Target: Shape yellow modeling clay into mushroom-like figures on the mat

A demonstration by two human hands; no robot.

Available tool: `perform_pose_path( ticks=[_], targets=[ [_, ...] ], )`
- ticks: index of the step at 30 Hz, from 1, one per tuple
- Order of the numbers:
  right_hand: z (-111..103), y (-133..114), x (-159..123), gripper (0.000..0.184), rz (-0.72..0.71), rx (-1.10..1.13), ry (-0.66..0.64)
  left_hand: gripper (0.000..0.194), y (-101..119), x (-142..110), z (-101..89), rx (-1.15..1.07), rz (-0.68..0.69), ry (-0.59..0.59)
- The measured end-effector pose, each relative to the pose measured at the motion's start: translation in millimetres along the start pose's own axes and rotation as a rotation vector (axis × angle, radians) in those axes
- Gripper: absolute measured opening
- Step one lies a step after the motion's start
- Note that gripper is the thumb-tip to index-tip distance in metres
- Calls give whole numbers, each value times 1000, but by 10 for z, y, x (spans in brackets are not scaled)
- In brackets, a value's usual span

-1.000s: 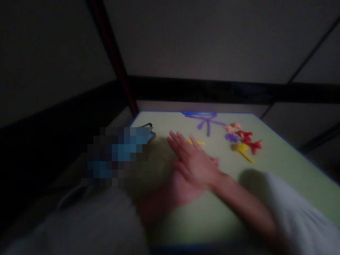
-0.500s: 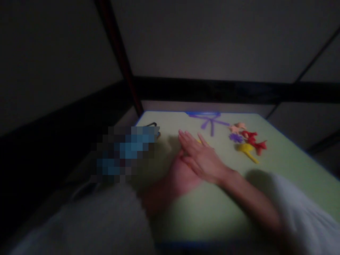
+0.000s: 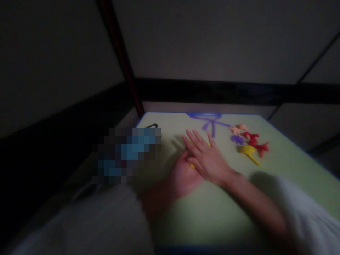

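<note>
My left hand [image 3: 183, 177] lies palm up low over the table, its fingers mostly hidden. Across it rests my right hand [image 3: 209, 157], palm down, with fingers stretched out and spread. A piece of yellow modelling clay [image 3: 191, 165] is sandwiched between the two palms; only bits of it show near the right thumb and past the fingers, so its shape is hidden. To the right of my hands lies a flat yellow clay piece [image 3: 247, 150] with a round head and a thin tail.
Beside that yellow piece sit several red clay shapes [image 3: 252, 138], a purple spiky one [image 3: 237, 139] and pinkish ones [image 3: 236, 130]. Purple strips [image 3: 212, 124] lie at the back of the pale green table [image 3: 170, 122]. A blurred-out blue area [image 3: 132, 148] is at left; a wall stands behind.
My right hand has slid slightly back over the left palm, and its fingers are more spread. More of the yellow clay now shows between the hands.
</note>
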State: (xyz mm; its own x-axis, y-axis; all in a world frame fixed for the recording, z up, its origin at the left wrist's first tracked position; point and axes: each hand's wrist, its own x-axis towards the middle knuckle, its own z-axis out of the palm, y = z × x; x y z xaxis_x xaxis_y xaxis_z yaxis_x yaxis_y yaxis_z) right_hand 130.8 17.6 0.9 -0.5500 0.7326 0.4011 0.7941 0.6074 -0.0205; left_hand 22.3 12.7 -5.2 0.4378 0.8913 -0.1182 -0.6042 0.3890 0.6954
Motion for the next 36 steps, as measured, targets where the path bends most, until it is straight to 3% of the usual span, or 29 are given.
perform_pose_path(
  ticks=[3, 5, 10, 15, 19, 23, 30, 33, 36],
  targets=[
    [34, 86, -23, 55, 45, -20, 5, 35, 101, 20, -4, -155, -173, 67],
    [42, 113, -36, 54, 98, -13, 35, 28, 150, 39, -31, -247, -217, 119],
    [-2, 217, -82, 51, 197, 33, 189, 39, 217, 48, -51, -343, -311, 59],
    [-27, 290, -112, 45, 186, 66, 303, 31, 263, 35, -45, -328, -286, 138],
    [-11, 289, -119, 39, 166, 97, 322, 50, 257, 43, -151, -321, -253, 19],
    [-10, 276, -119, 32, 193, 182, 351, 57, 259, 60, -246, -322, -257, -47],
    [28, 333, -73, 28, 534, 693, 527, 55, 311, 59, -186, -188, -213, -69],
    [93, 369, -35, 23, 675, 1159, 591, 41, 315, 65, -149, -6, -129, -83],
    [137, 379, -14, 25, 797, 1741, 476, 15, 276, 85, -139, 152, -22, -122]
  ],
)
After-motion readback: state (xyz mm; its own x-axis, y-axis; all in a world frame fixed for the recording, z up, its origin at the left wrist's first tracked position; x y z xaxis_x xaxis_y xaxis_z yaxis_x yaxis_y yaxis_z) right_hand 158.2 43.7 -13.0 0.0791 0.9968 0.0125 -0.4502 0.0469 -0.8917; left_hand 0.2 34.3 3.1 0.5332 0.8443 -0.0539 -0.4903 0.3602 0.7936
